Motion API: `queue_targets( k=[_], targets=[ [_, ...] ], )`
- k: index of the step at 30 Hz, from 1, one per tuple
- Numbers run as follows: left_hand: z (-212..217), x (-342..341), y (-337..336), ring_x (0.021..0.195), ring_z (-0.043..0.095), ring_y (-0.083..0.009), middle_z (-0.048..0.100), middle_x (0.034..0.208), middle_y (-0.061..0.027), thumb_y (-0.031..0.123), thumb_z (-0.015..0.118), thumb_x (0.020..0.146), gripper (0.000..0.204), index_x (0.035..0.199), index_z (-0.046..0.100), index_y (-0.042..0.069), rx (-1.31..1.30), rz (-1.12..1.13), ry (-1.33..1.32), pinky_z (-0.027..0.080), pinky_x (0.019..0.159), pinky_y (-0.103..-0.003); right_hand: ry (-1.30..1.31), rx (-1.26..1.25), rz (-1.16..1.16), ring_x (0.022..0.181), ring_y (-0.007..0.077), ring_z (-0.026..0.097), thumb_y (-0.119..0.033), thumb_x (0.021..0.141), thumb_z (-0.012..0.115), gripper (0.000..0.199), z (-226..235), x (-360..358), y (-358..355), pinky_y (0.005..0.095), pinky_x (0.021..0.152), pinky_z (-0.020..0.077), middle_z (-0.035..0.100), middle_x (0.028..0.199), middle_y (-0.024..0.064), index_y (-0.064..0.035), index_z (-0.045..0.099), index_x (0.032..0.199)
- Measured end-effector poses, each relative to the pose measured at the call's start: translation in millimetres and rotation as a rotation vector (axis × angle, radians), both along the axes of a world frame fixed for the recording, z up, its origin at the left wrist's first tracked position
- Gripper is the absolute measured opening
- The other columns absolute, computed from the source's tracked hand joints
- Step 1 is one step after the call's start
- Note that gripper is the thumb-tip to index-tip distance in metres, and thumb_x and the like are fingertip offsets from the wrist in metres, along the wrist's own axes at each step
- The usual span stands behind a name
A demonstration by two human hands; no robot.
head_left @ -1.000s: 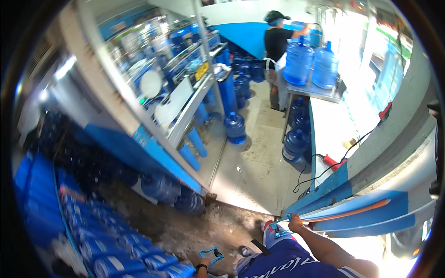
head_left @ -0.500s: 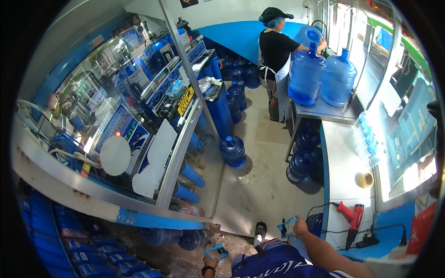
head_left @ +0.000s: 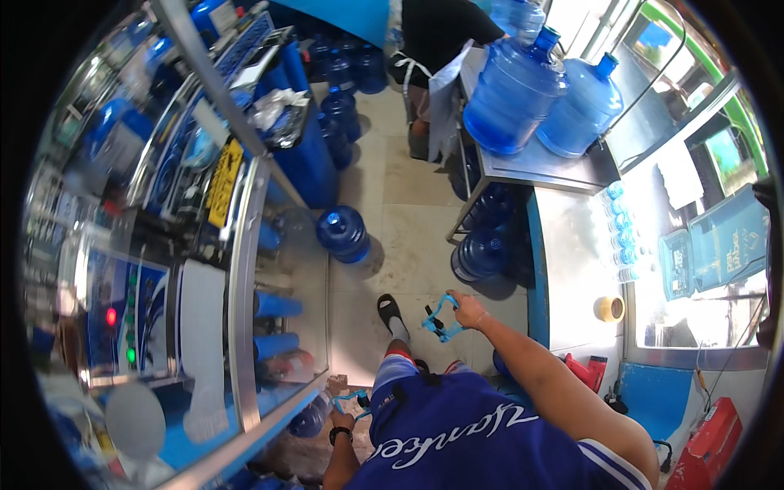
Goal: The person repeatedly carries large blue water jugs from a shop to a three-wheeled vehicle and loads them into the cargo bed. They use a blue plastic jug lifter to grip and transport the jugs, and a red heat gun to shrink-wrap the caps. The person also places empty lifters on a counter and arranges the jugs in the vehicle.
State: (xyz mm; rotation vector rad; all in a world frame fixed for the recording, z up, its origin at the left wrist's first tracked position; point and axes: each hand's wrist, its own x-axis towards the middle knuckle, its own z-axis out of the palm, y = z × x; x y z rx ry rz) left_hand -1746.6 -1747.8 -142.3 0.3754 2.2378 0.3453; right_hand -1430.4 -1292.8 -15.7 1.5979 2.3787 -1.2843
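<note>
In my right hand, held out ahead of my body, is a light-blue bottle handle with black parts. My fingers are closed round one side of its loop. My left hand, with a black band on the wrist, is low at my left side, gripping a similar light-blue bottle handle. Neither handle is on a bottle. Nearest ahead on the floor, a blue water jug stands upright beside the glass partition. Another jug rests under the steel table.
Two large jugs stand on a steel table, where a co-worker in an apron stands. A white counter at right holds a tape roll and a red heat gun. A metal-framed glass partition borders the left.
I have stepped forward through the doorway, so the floor jug and steel table look closer. Both handles stay in my hands. My right hand reaches farther forward.
</note>
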Motion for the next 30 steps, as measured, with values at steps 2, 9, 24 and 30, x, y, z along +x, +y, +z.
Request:
queue_targets(
  k=[2, 9, 24, 30],
  targets=[
    [-11.5, -28.9, 36.1, 0.124, 0.053, -0.0505, 0.056, 0.131, -0.0357, 0.006, 0.057, 0.079, 0.06, 0.137, 0.053, -0.006, 0.003, -0.083, -0.01, 0.044, 0.108, -0.051, -0.116, 0.029, -0.017, 0.119, 0.0434, 0.058, 0.0, 0.08, 0.058, 0.059, 3.2, 13.5, 12.9, 0.0512, 0.098, 0.0488, 0.065, 0.126, 0.0227, -0.0112, 0.055, 0.138],
    [-28.4, -151.4, 252.3, 0.119, 0.057, -0.0504, 0.058, 0.13, -0.0341, 0.009, 0.058, 0.082, 0.052, 0.132, 0.056, -0.004, -0.056, -0.288, -0.064, 0.046, 0.105, -0.05, -0.391, 0.199, -0.085, 0.111, 0.0421, 0.059, 0.004, 0.074, 0.061, 0.062, 26.3, 71.5, 71.4, 0.049, 0.097, 0.0503, 0.066, 0.117, 0.0192, -0.0118, 0.058, 0.134],
    [54.4, -207.8, 712.3, 0.134, 0.046, -0.044, 0.052, 0.139, -0.0287, 0.031, 0.06, 0.098, 0.053, 0.138, 0.052, -0.002, 0.375, -0.188, 0.083, 0.038, 0.112, -0.046, -0.267, 0.352, 0.082, 0.104, 0.0348, 0.062, -0.008, 0.074, 0.066, 0.031, -15.3, -47.2, 326.5, 0.0487, 0.091, 0.0477, 0.068, 0.1, 0.0137, -0.0146, 0.075, 0.103],
    [60.8, -188.8, 773.0, 0.142, 0.038, -0.0453, 0.04, 0.152, -0.0319, 0.024, 0.062, 0.09, 0.07, 0.151, 0.039, -0.001, 0.305, -0.206, -0.033, 0.03, 0.12, -0.046, -0.197, 0.291, 0.208, 0.11, 0.0337, 0.061, -0.011, 0.075, 0.071, 0.03, -27.6, -154.2, 501.8, 0.0492, 0.093, 0.0488, 0.067, 0.106, 0.0123, -0.0141, 0.074, 0.104]
  ],
)
